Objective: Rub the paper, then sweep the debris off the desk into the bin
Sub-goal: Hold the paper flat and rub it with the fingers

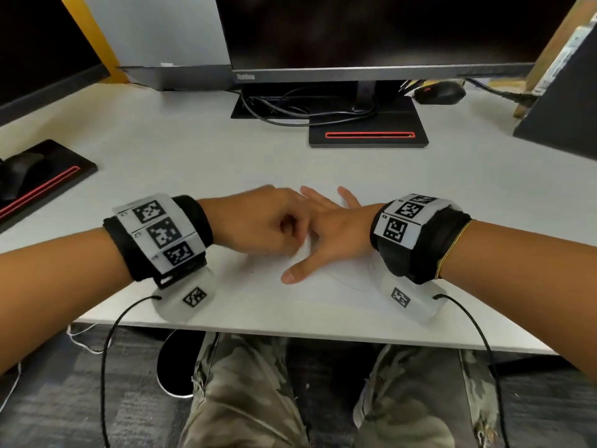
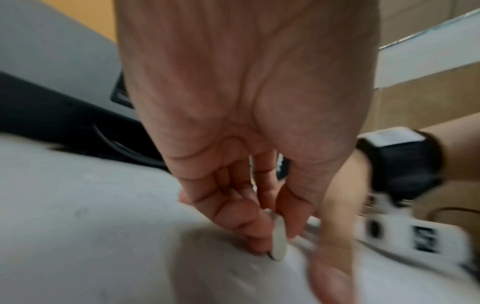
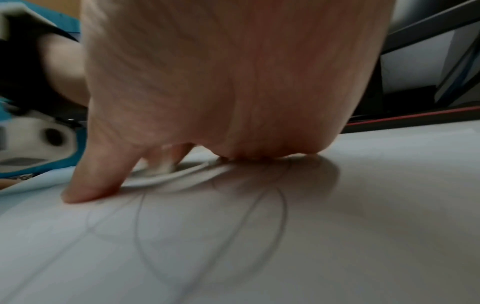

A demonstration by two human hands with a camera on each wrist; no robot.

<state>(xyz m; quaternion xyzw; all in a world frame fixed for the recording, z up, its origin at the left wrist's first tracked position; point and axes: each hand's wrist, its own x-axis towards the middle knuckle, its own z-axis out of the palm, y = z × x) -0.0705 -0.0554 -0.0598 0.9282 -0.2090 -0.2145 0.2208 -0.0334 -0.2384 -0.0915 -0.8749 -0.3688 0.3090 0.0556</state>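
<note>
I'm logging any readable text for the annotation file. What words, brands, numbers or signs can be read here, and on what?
"ThinkVision": on the monitor bezel, lower left corner, somewhat blurred.
Small characters beside the square markers on the left wristband: too small to read.
Small characters on the right wristband: too small to read.
Print on the box at far right: blurred.
The paper bears only pencil curves, no text.

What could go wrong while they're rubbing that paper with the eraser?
The paper already bulges up beside the right hand that pins it flat, so a hard rub might crease or tear it. The left hand only pinches the small eraser, which could slip out. The rubbing happens close to the desk edge, so crumbs may fall to the floor rather than reach a bin, which is not in view.
</note>
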